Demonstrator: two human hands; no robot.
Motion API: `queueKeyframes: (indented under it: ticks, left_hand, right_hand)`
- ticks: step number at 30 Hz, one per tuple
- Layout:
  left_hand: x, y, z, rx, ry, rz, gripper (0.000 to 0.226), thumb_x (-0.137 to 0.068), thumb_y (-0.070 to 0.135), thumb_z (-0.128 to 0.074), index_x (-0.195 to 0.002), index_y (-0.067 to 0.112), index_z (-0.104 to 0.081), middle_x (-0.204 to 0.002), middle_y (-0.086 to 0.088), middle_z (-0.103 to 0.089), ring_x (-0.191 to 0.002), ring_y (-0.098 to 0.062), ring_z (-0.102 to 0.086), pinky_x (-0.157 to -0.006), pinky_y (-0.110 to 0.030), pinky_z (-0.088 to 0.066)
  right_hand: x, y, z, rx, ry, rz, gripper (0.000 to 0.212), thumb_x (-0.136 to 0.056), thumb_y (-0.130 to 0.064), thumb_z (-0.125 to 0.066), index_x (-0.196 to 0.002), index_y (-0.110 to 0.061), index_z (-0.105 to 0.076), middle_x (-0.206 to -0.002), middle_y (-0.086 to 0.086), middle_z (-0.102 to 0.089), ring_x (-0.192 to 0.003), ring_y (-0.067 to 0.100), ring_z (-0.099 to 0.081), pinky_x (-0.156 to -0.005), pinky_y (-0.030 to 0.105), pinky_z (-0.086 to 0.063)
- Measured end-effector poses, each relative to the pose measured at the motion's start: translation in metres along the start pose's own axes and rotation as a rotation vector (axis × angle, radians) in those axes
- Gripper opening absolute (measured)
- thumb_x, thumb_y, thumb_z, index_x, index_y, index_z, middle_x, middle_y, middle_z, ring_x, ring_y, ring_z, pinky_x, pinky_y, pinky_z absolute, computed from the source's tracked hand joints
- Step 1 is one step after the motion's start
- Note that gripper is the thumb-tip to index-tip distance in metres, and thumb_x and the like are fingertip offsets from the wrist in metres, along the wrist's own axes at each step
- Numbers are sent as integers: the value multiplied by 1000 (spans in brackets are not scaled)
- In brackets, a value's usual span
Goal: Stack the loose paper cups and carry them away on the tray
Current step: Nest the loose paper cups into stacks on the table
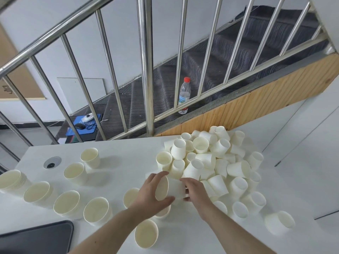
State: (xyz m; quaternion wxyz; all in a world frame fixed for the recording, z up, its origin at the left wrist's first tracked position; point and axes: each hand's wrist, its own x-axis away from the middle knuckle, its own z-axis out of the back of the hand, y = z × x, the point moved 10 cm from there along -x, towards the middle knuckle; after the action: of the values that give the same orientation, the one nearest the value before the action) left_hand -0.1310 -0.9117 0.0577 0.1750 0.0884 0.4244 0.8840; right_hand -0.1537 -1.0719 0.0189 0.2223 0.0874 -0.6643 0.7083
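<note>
Both hands grip one cup (171, 187) on its side above the tabletop (119, 165), mouth toward 9 o'clock: left hand (154, 194) at the rim, right hand (194, 189) at the base. The pile (211, 162) lies at 1 o'clock, the tray (36, 237) at 8.

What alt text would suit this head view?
Both hands, left hand and right hand, hold a sideways paper cup over a white table, beside a loose cup pile. Upright stacks stand left, near a dark tray.
</note>
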Motion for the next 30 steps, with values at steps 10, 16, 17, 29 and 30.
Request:
queueKeyframes:
  ticks: [10, 16, 17, 29, 30]
  left_hand:
    - [11, -9, -13, -532, -216, 1, 78, -76, 46, -64, -143, 43, -26, -126, 8, -36, -121, -13, -34, -82, -18, -36]
    - [15, -31, -38, -626, -320, 68, 86, -73, 43, -69, -146, 34, -24, -132, 2, -34, -125, -20, -33, -103, -31, -33]
    - [16, -32, -41, -625, -328, 70, 88, -73, 46, -69, -147, 33, -23, -133, 3, -34, -125, -20, -32, -104, -32, -32]
    - [-5, -34, -35, -590, -272, 73, 79, -72, 77, -47, -139, 35, -38, -133, 10, -41, -127, -14, -35, -103, -32, -31]
    - [-13, -31, -28, -570, -221, 73, 75, -75, 77, -37, -137, 35, -41, -132, 11, -43, -126, -13, -37, -101, -31, -33]
  right_hand:
    - [-6, 12, 4, 1191, -26, 265, 57, -88, -30, -57, -142, -25, -38, -137, -6, -39, -127, 18, -36, -97, 29, -43]
    - [-6, 18, 2, 1228, -20, 305, 60, -86, -9, -56, -141, -22, -38, -137, -4, -38, -127, 20, -32, -99, 26, -41]
    - [-6, 18, 4, 1227, -4, 309, 58, -85, -6, -56, -139, -21, -40, -134, -4, -40, -126, 20, -32, -99, 26, -41]
    - [-9, 22, 10, 1233, -36, 251, 54, -88, -23, -57, -139, -24, -39, -132, -4, -40, -122, 16, -40, -90, 28, -47]
    - [-10, 23, 10, 1246, -47, 243, 54, -88, -24, -57, -139, -23, -39, -132, -3, -40, -122, 17, -40, -90, 28, -47]
